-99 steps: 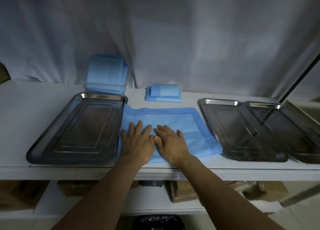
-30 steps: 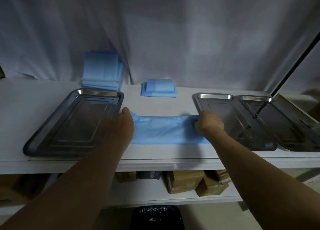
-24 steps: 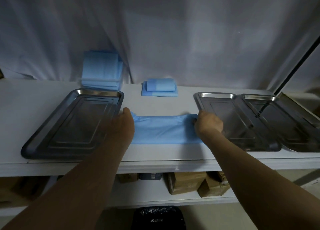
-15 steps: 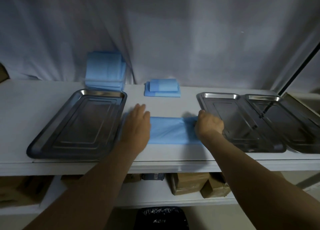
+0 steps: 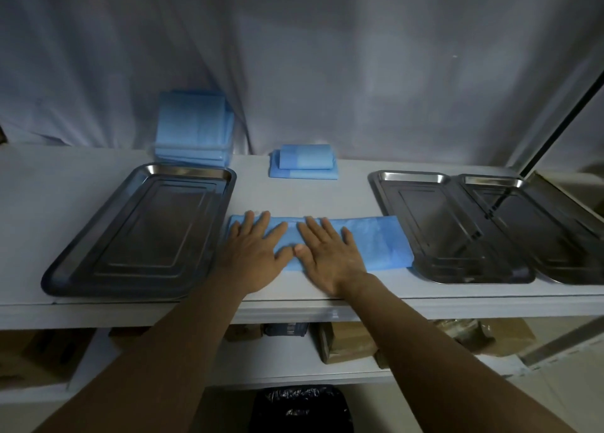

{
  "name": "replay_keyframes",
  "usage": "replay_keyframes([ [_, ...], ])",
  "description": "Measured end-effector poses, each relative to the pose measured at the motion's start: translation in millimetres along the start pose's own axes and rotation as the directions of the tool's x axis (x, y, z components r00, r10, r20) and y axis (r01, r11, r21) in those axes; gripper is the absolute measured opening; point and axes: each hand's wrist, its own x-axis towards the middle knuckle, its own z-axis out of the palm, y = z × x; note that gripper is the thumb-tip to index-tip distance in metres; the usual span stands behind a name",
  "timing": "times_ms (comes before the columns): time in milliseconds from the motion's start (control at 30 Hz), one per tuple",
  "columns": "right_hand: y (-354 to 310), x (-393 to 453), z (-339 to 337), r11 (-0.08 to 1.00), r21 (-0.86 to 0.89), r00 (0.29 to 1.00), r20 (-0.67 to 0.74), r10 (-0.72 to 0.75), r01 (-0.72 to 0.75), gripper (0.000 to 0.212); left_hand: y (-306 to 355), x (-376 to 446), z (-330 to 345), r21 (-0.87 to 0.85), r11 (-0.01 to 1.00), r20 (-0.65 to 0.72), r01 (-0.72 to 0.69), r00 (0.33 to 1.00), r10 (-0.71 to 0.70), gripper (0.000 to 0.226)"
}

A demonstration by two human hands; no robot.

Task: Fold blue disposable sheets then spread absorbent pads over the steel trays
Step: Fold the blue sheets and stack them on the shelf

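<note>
Lying nearest, under the shelf: a black bag [image 5: 302,406] and brown cardboard boxes [image 5: 346,341], with a dark blue packet [image 5: 285,328] between them, its printing too dim and small for reading. Pressing flat on the white shelf [image 5: 49,184]: the left hand [image 5: 253,253] and right hand [image 5: 328,253], side by side, thumbs meeting, fingers straight and spread, gripping nothing, palms down on the folded blue sheet [image 5: 376,240]. Stretching as a narrow band between the trays, that sheet, its left end hidden under the left hand and just beside the left steel tray [image 5: 140,230], its right end reaching the rim of the middle steel tray [image 5: 451,233]. Overlapping that tray's right edge: a third steel tray [image 5: 555,230]. Differing from half a second ago: the right hand no longer pinching the sheet's right end but moved in to the middle and opened flat; the left hand staying flat, now touching the right. Sitting further back, a small pile of folded sheets [image 5: 304,162], and at the rear left a taller stack of blue pads [image 5: 194,128] leaning against the white curtain [image 5: 359,57]. Showing no readable brand or label anywhere.
</note>
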Motion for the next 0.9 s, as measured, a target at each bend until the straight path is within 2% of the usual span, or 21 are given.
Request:
replay_keyframes([
  [233, 34, -7, 1, 0.984, -0.015, 0.982, -0.056, 0.178, -0.179, 0.062, -4, -1, -2, -0.028, 0.999, -0.007, 0.034, 0.999, -0.035, 0.064],
  [433, 37, -8, -2, 0.976, -0.018, 0.975, -0.057, 0.215, -0.217, 0.065, -2, -6, -8, -0.061, 0.995, 0.088, 0.084, 0.993, -0.078, 0.065],
  [533, 25, -13, -5, 0.960, -0.083, 0.954, -0.163, 0.253, -0.269, 0.060, 3, -15, -8, -0.049, 0.991, 0.089, 0.125, 0.989, -0.120, 0.055],
  [600, 10, -22, -9, 0.967, -0.107, 0.938, -0.290, 0.191, -0.230, 0.052, 9, -25, -10, 0.020, 0.990, 0.066, 0.143, 0.987, -0.144, 0.053],
  [667, -4, -33, -9, 0.988, -0.108, 0.933, -0.354, 0.064, -0.109, 0.045, 16, -34, -14, 0.096, 0.981, 0.056, 0.166, 0.983, -0.172, 0.053],
  [800, -18, -60, 0, 0.996, -0.016, 0.945, -0.314, -0.092, 0.092, 0.046, 30, -51, -23, 0.185, 0.957, 0.036, 0.225, 0.971, -0.235, 0.051],
  [900, -16, -76, 10, 0.993, 0.026, 0.969, -0.221, -0.107, 0.115, 0.063, 39, -62, -27, 0.195, 0.954, 0.017, 0.226, 0.972, -0.234, 0.048],
])
